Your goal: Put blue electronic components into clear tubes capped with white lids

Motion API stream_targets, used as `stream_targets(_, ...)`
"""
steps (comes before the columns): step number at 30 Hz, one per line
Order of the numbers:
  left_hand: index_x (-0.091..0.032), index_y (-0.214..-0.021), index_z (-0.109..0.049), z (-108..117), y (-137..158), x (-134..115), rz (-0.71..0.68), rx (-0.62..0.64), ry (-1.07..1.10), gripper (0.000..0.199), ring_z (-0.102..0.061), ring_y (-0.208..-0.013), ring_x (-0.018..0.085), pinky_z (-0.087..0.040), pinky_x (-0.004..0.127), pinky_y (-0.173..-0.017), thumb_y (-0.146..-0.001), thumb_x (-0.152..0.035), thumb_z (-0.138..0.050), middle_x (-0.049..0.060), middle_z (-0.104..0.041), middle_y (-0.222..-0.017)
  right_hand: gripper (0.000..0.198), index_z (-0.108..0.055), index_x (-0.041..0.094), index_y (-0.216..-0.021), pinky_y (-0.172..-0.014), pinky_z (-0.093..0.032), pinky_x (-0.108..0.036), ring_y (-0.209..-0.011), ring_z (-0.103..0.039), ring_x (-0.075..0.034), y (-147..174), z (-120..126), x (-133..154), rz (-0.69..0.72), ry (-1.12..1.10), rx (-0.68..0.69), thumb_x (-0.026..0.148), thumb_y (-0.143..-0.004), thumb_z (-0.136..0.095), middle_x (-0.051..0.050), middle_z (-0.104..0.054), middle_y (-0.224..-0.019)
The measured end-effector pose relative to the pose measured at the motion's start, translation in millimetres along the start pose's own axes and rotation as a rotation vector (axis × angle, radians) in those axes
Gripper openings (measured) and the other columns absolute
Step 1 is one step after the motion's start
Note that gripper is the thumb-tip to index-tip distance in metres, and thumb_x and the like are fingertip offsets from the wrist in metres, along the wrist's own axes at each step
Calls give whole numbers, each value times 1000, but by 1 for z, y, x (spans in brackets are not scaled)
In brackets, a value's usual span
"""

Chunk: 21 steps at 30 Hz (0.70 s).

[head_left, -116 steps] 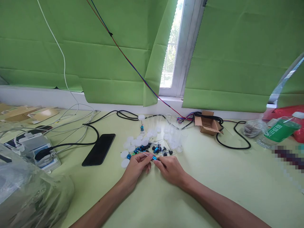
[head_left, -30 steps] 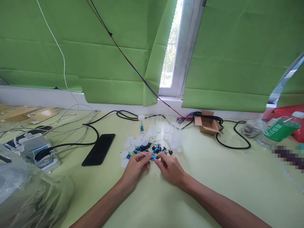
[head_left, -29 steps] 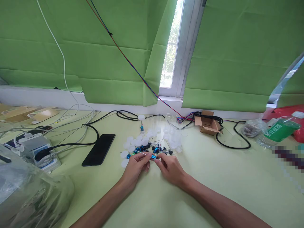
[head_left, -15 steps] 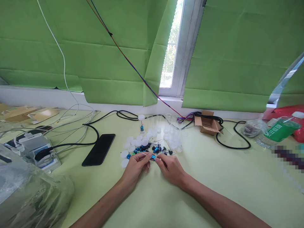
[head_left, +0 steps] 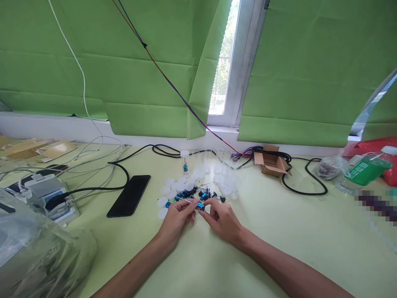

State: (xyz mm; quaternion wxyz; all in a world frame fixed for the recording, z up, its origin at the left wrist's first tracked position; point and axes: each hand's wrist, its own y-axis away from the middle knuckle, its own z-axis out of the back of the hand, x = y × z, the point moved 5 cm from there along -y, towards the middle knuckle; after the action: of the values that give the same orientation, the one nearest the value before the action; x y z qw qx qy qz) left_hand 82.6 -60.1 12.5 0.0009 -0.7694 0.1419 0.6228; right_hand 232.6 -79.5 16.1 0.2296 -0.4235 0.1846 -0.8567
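Pinched between the thumb and fingers of my left hand is a small blue metallic piece with a thin metal rod pointing up and left. My right hand has its thumb and index finger closed around the dark end of that same piece. Just behind my hands lies a pile of similar blue and black parts with thin rods. White round caps are scattered left of the pile. Several clear plastic tubes stand behind it, and one capped tube has a blue part inside.
A black phone lies to the left, near a power strip with cables and a clear plastic bag. Toward the back right are an open cardboard box, looped black cable and a tilted bottle.
My right thumb and index finger have shifted slightly to the right along the piece, so more of its blue body and dark end shows. My left hand stays in place.
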Motion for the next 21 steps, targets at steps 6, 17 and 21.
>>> stream_targets(6, -14, -86, -75, 1, -1, 2, -4, 13, -19, 35, -42, -52, 9, -35, 22, -50, -72, -46, -77, -1, -56, -57, 19, -61, 17, -94, -50, -29, -21, -45, -38, -9, 1, 0, 3, -3, 22, 31, 33, -94, -51, 7, -46, -53)
stream_targets(17, -15, -83, -75, -3, 0, 0, 2, 39, -40, 33, -42, -53, 10, -35, 22, -51, -69, -44, -79, -1, -56, -56, 38, -48, 20, -67, -53, -26, -25, -48, -38, -11, -1, -1, 5, 42, 135, 70, 31, -101, -35, 2, -50, -56)
stream_targets(21, -15, -82, -75, -4, 0, -1, 0, 46, -46, 33, -42, -53, 10, -34, 22, -51, -69, -45, -79, -1, -56, -56, 41, -47, 20, -66, -53, -25, -25, -47, -38, -10, 0, 0, 5, 53, 151, 69, 31, -102, -32, 3, -50, -55)
